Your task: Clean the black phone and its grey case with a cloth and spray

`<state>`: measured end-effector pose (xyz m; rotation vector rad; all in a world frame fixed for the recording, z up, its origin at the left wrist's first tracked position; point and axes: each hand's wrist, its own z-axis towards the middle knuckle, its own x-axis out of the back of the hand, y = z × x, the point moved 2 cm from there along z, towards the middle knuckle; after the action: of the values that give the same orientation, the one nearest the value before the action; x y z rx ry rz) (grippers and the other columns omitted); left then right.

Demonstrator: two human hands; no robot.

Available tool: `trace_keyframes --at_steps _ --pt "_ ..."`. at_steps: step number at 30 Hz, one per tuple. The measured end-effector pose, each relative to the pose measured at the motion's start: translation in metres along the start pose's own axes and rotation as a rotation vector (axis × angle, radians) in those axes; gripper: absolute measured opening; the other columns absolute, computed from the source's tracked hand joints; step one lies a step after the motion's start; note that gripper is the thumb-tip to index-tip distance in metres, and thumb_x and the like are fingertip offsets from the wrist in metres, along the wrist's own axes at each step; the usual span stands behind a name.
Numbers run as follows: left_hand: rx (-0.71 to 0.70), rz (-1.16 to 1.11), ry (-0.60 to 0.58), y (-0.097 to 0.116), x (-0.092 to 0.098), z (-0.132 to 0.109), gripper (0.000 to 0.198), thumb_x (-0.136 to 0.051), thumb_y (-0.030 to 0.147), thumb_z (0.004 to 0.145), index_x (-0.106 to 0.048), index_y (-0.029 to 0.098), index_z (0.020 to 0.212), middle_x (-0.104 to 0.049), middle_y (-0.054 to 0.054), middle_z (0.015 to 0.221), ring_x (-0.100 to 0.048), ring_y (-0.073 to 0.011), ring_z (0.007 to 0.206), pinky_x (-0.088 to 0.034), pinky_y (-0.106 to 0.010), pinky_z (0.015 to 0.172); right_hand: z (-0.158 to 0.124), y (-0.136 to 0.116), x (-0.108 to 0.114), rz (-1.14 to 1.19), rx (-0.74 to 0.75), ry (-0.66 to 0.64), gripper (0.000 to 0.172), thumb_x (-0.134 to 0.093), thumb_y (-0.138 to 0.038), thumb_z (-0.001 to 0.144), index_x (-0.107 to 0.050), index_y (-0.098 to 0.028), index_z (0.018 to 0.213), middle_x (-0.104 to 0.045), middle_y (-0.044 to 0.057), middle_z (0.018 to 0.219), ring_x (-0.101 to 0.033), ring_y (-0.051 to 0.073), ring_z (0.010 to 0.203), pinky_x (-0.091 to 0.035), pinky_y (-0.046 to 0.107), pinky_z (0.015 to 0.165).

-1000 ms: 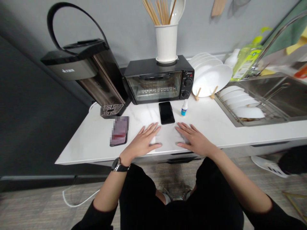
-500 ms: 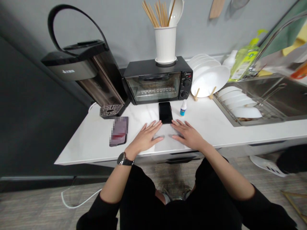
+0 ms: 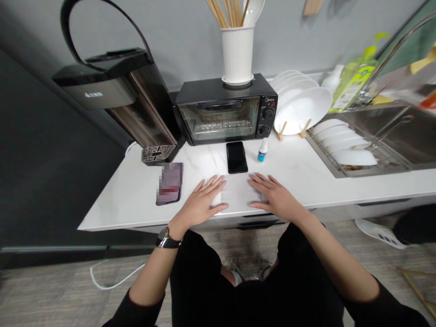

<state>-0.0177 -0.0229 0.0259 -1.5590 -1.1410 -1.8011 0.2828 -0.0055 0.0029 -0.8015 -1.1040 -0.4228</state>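
The black smartphone [image 3: 237,157] lies flat on the white marbled countertop [image 3: 296,168], with its screen dark, just in front of the toaster oven [image 3: 221,119]. The left hand [image 3: 201,203] and the right hand [image 3: 278,199] are near the front edge of the countertop, palms down, with the fingers extended and a little spread. The two hands are well apart from each other, and neither one grips anything. The smartphone is beyond the gap between them, near the fingertips but not touched. On the left wrist there is a wristwatch [image 3: 164,237] with a black strap.

Just to the right of the smartphone, a small white bottle [image 3: 262,152] with a blue label stands upright, beyond the right hand. To the left of the left hand lies a second phone [image 3: 172,181]; its screen is pixelated, so I cannot read it.

On top of the toaster oven stands a white cup [image 3: 237,54], which holds wooden chopsticks [image 3: 234,14] and a white spoon. Left of the oven is a tall black drink dispenser [image 3: 131,100]. On the right, white plates [image 3: 302,111] stand in a wooden rack, and farther are white bowls [image 3: 354,157] at the steel sink [image 3: 398,131]. A green pump bottle [image 3: 352,84] stands behind the sink.
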Motion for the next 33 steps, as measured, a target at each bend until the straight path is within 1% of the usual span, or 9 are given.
trace_keyframes --at_steps 4,8,11,15,18,22,26,30,33 --pt "0.021 -0.006 -0.017 0.002 0.001 0.002 0.089 -0.047 0.074 0.101 -0.015 0.033 0.172 -0.013 -0.006 0.18 -0.014 -0.0296 0.168 -0.016 -0.056 0.136 0.001 0.003 0.002 0.014 -0.034 -0.049 0.088 -0.059 -0.072 0.097 -0.031 -0.032 0.169 -0.032 0.009 0.175 -0.027 0.034 0.163 -0.028 0.065 0.131" --pt "0.008 0.021 -0.054 0.001 -0.001 0.004 0.093 -0.046 0.078 0.099 -0.013 0.031 0.173 -0.016 -0.007 0.18 -0.013 -0.0318 0.168 -0.013 -0.058 0.135 0.001 0.008 0.003 -0.021 -0.051 -0.066 0.095 -0.059 -0.078 0.094 -0.027 -0.032 0.17 -0.029 0.009 0.177 -0.024 0.036 0.164 -0.024 0.066 0.132" --pt "-0.001 0.028 -0.082 -0.002 -0.002 0.004 0.099 -0.046 0.081 0.096 -0.011 0.03 0.173 -0.014 -0.007 0.18 -0.012 -0.0322 0.168 -0.012 -0.057 0.135 0.0 0.01 0.003 -0.03 -0.05 -0.096 0.097 -0.057 -0.081 0.093 -0.027 -0.031 0.17 -0.027 0.008 0.177 -0.024 0.036 0.164 -0.023 0.064 0.133" --pt "-0.016 0.035 -0.096 -0.003 -0.002 0.004 0.108 -0.048 0.086 0.091 -0.007 0.029 0.173 -0.012 -0.009 0.18 -0.011 -0.0335 0.168 -0.01 -0.057 0.136 0.0 0.012 0.005 -0.046 -0.057 -0.14 0.103 -0.055 -0.086 0.089 -0.025 -0.031 0.171 -0.025 0.008 0.178 -0.021 0.036 0.165 -0.02 0.066 0.132" --pt "-0.007 0.041 -0.104 -0.003 -0.002 0.004 0.109 -0.049 0.087 0.091 -0.008 0.028 0.173 -0.011 -0.009 0.18 -0.01 -0.0327 0.168 -0.008 -0.056 0.136 -0.001 0.015 0.005 -0.056 -0.057 -0.141 0.107 -0.056 -0.089 0.086 -0.023 -0.033 0.171 -0.023 0.008 0.178 -0.019 0.037 0.166 -0.018 0.067 0.132" --pt "0.002 0.033 -0.107 -0.001 -0.001 0.005 0.111 -0.049 0.088 0.089 -0.008 0.029 0.173 -0.011 -0.009 0.18 -0.01 -0.0331 0.168 -0.008 -0.056 0.136 -0.002 0.018 0.004 -0.043 -0.051 -0.135 0.114 -0.061 -0.089 0.082 -0.017 -0.035 0.172 -0.023 0.007 0.178 -0.02 0.039 0.165 -0.018 0.067 0.133" --pt "0.001 0.022 -0.108 -0.001 0.0 0.005 0.114 -0.05 0.088 0.089 -0.001 0.029 0.173 -0.012 -0.01 0.18 -0.01 -0.0337 0.168 -0.009 -0.055 0.136 -0.001 0.016 0.006 -0.048 -0.039 -0.145 0.119 -0.062 -0.09 0.081 -0.01 -0.033 0.173 -0.022 0.008 0.179 -0.018 0.039 0.165 -0.018 0.067 0.132" --pt "-0.012 0.014 -0.086 -0.001 0.001 0.004 0.118 -0.052 0.087 0.089 0.006 0.028 0.173 -0.01 -0.012 0.18 -0.011 -0.0345 0.168 -0.01 -0.055 0.135 0.001 0.015 0.01 -0.056 0.017 -0.099 0.124 -0.067 -0.088 0.078 -0.008 -0.034 0.173 -0.018 0.007 0.179 -0.008 0.04 0.166 -0.014 0.068 0.133" --pt "-0.003 0.004 -0.073 -0.002 -0.001 0.004 0.12 -0.053 0.087 0.088 0.008 0.028 0.172 -0.009 -0.014 0.18 -0.012 -0.0352 0.168 -0.011 -0.055 0.135 0.003 0.017 0.009 -0.047 0.045 -0.111 0.122 -0.068 -0.087 0.08 -0.009 -0.034 0.173 -0.021 0.008 0.179 -0.008 0.038 0.167 -0.014 0.067 0.133"
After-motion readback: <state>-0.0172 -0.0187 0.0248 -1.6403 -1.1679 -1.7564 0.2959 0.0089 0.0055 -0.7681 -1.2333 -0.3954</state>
